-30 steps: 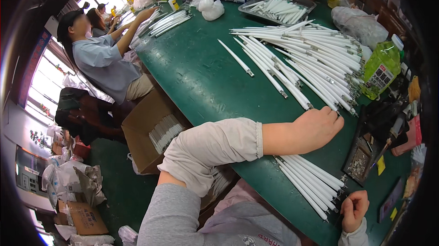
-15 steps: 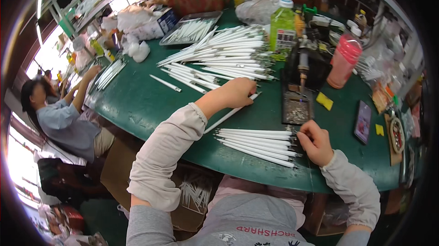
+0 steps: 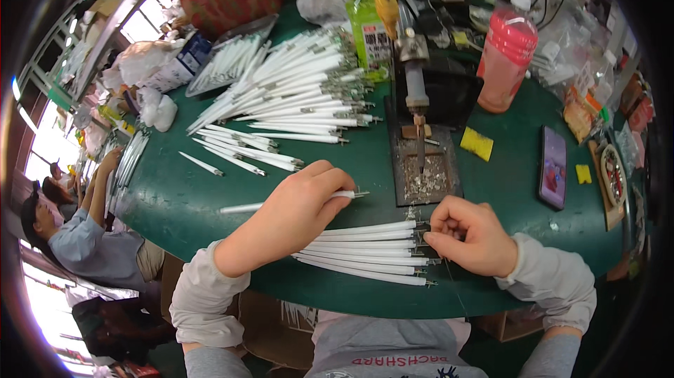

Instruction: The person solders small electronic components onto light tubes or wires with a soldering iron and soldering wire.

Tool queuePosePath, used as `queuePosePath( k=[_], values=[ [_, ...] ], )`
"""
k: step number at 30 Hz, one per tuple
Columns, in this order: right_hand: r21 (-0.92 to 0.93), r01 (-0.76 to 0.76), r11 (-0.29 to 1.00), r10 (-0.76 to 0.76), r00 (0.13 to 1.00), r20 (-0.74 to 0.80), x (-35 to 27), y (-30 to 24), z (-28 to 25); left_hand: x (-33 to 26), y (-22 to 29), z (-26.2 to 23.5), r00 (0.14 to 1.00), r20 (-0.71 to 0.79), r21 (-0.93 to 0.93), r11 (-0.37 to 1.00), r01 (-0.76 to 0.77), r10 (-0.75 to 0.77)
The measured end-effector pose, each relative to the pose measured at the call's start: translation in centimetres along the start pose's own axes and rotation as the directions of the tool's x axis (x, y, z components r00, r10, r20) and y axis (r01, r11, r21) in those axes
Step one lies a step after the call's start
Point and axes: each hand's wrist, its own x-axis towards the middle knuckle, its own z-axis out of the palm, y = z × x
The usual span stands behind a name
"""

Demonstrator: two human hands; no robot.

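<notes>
My left hand [image 3: 298, 199] is closed around a slim white tube [image 3: 242, 208] with a thin metal end that points right, toward the soldering iron. My right hand [image 3: 474, 234] is pinched at the metal ends of a fanned row of similar white tubes [image 3: 372, 244] on the table. A thin wire [image 3: 455, 283] hangs below my right fingers; what sits between the fingertips is too small to make out. Beyond both hands a soldering iron [image 3: 417, 90] stands tip down over a dark tray [image 3: 456, 185] of small metallic bits.
A large heap of white tubes [image 3: 295, 83] covers the back left of the green table [image 3: 161, 188]. Green [image 3: 368, 23] and pink [image 3: 507, 55] bottles stand behind. A yellow sponge [image 3: 477, 144] and a phone [image 3: 553, 167] lie right. Another person [image 3: 91, 237] sits far left.
My left hand has brought its tube nearer, its metal end now showing past the fingers. My right hand stays at the row's ends. The whole view has shifted with my head.
</notes>
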Motion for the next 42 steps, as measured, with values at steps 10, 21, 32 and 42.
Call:
queuePosePath(
  k=[10,21,32,42],
  values=[
    [-0.087,-0.205,0.975,0.216,0.966,0.141,2.0,-2.2,-1.9,2.5,1.4,1.9,0.789,0.592,-0.57,0.607,0.554,-0.164],
    [0.128,-0.356,0.926,0.332,0.926,0.18,2.3,-0.9,-2.3,4.2,1.8,3.6,0.78,0.603,-0.634,0.494,0.596,-0.167],
    [0.149,-0.381,0.913,0.345,0.913,0.219,2.5,-0.1,-1.8,3.4,1.5,4.5,0.835,0.527,-0.667,0.53,0.523,-0.16],
    [0.233,-0.42,0.877,0.364,0.898,0.246,2.4,-0.5,-2.1,3.7,1.8,3.8,0.765,0.62,-0.669,0.392,0.632,-0.176]
  ],
)
